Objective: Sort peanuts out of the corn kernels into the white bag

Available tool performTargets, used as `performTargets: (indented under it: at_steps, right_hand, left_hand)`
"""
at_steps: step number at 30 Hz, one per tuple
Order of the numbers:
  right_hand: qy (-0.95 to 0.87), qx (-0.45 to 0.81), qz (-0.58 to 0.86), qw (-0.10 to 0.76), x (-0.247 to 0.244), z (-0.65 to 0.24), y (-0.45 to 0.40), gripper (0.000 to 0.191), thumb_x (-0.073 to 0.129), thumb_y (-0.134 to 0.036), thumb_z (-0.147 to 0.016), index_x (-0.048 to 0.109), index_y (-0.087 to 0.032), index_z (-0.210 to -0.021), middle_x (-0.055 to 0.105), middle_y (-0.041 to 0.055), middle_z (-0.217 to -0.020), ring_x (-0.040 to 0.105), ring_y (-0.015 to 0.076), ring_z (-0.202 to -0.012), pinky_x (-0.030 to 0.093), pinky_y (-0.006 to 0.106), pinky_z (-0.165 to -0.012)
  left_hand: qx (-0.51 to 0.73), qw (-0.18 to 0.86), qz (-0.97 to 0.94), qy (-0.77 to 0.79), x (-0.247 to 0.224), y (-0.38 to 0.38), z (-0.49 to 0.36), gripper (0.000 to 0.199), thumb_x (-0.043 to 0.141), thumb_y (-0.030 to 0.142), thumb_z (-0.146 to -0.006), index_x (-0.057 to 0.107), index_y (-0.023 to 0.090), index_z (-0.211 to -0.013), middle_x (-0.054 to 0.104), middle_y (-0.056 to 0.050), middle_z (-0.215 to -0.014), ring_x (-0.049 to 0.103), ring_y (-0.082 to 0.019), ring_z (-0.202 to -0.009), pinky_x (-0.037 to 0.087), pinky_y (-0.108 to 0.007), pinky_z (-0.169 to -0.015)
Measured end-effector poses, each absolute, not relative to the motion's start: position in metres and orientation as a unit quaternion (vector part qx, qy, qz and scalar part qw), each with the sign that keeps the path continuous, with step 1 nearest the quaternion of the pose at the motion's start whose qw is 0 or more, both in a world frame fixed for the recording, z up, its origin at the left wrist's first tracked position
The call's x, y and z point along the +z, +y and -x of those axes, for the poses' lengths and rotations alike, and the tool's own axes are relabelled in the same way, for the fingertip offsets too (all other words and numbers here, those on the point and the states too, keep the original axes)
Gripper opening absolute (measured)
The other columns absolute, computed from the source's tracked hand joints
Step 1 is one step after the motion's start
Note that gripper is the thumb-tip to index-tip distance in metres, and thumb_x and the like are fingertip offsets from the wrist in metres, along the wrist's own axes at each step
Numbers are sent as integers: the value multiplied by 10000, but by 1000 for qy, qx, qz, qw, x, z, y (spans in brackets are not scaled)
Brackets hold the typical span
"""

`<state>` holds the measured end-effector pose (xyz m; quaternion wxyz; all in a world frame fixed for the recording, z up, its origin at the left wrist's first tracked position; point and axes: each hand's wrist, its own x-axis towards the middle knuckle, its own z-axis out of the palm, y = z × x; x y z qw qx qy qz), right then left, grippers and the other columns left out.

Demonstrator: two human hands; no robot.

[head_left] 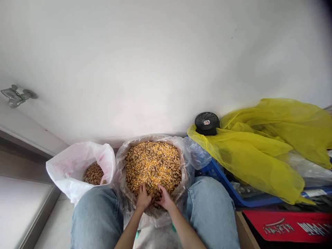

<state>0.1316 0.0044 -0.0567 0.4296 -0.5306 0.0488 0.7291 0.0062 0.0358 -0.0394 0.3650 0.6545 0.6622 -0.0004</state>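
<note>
A wide round container lined with clear plastic (184, 166) stands between my knees, filled with peanuts in the shell (135, 155) mixed with yellow and white corn kernels (161, 149). Both hands are at its near side, in the mix. My left hand (143, 198) has its fingers apart, with the tips among the peanuts and partly hidden. To its right, my right hand (165, 199) is spread against the peanuts, thumb apart from the fingers. Darker peanuts lie between the two hands. On the left, a white bag (67, 169) stands with its mouth wide, holding more peanuts (93, 173).
A blue plastic basket (241, 200) is at the right, with yellow mesh cloth (259, 148) draped over it and a small black fan (206, 122) at its back corner. A red box (287, 226) lies nearer. A tap (18, 96) juts from the white wall (155, 69).
</note>
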Motion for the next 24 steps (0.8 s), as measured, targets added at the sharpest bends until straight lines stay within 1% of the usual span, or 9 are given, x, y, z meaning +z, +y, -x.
performTargets:
  at_steps: [5, 8, 11, 14, 17, 18, 20, 22, 24]
  right_hand:
    - [58, 724, 473, 499, -51, -123, 10, 448, 456, -465, -687, 512, -222, -1059, 619, 67, -978, 564, 211, -878, 441, 364, -714]
    - [24, 731, 455, 509, -37, -117, 19, 414, 463, -438, -699, 544, -211, -1036, 631, 68, -963, 561, 211, -888, 431, 363, -734]
    - [-16, 729, 453, 513, -20, -113, 32, 401, 456, -449, -714, 560, -220, -1026, 618, 62, -1019, 551, 203, -922, 424, 355, -758]
    - [-31, 709, 462, 532, -8, -114, 41, 418, 457, -450, -718, 506, -292, -1102, 536, 30, -1177, 519, 187, -998, 417, 342, -777]
    - [-50, 675, 504, 537, -8, -120, 40, 487, 468, -421, -711, 387, -382, -1190, 410, -3, -1301, 476, 187, -1071, 414, 352, -786]
    - [-63, 657, 530, 532, -11, -123, 38, 503, 467, -417, -708, 370, -376, -1200, 398, 3, -1307, 474, 190, -1075, 413, 355, -791]
    - [-102, 596, 600, 525, -19, -131, 32, 500, 469, -398, -696, 399, -306, -1183, 439, 36, -1258, 481, 193, -1062, 399, 348, -826]
    - [-139, 507, 679, 512, -26, -142, 26, 461, 477, -362, -677, 452, -228, -1118, 497, 63, -1172, 464, 197, -1071, 364, 327, -881]
    - [-155, 446, 732, 490, -30, -155, 20, 411, 489, -339, -661, 487, -191, -1045, 534, 80, -1097, 441, 212, -1086, 339, 320, -909]
  left_hand:
    - [62, 402, -658, 634, -44, 39, -3, 599, 415, 148, -695, 284, 63, -1273, 378, -145, -1323, 332, -163, -1223, 227, -243, -1014]
    - [98, 422, -651, 624, -46, 42, -1, 594, 414, 144, -696, 296, 53, -1271, 393, -126, -1320, 317, -146, -1233, 209, -230, -1027]
    - [139, 444, -612, 640, -48, 46, 3, 557, 389, 177, -737, 295, 71, -1276, 369, -96, -1344, 298, -133, -1244, 213, -234, -1030]
    - [192, 463, -574, 648, -49, 50, 9, 526, 331, 222, -789, 266, 98, -1296, 324, -71, -1372, 282, -117, -1250, 233, -236, -1026]
    - [216, 455, -582, 639, -49, 51, 14, 517, 299, 187, -790, 268, 159, -1305, 324, -33, -1374, 272, -112, -1253, 253, -256, -1028]
    - [216, 444, -592, 637, -50, 50, 15, 518, 297, 166, -781, 282, 177, -1299, 337, -25, -1368, 273, -113, -1253, 253, -267, -1031]
    - [215, 408, -618, 637, -50, 47, 14, 515, 297, 138, -768, 318, 185, -1280, 374, -34, -1347, 285, -122, -1250, 246, -290, -1040]
    - [209, 363, -638, 646, -51, 44, 12, 504, 306, 126, -759, 347, 171, -1259, 420, -61, -1308, 317, -141, -1234, 250, -316, -1040]
    - [189, 325, -644, 667, -52, 42, 9, 492, 324, 121, -751, 363, 137, -1241, 442, -101, -1275, 343, -169, -1218, 260, -333, -1033]
